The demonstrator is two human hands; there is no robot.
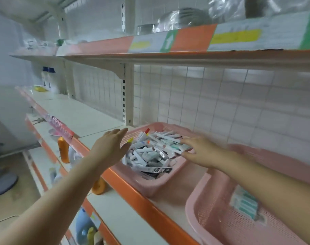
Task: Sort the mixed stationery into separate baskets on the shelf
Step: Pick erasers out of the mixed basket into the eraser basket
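Observation:
A pink basket (147, 187) on the shelf holds a heap of mixed stationery (151, 150): white markers, erasers and small packets. My left hand (112, 145) hovers with straight fingers at the basket's left rim, holding nothing. Over the right side of the heap, my right hand (196, 152) is spread, its fingertips at the packets; blur hides whether it touches them. A second pink basket (203, 211) at the lower right contains a teal-and-white pack (245, 203). A third pink basket (278, 158) stands behind my right forearm.
The white shelf board (83, 114) stretches away to the left with an orange front edge (133, 188). An upper shelf (168, 55) overhangs the baskets. Orange bottles (63, 149) and a blue bottle (82, 227) stand on lower shelves. A wire grid (203, 96) backs the shelf.

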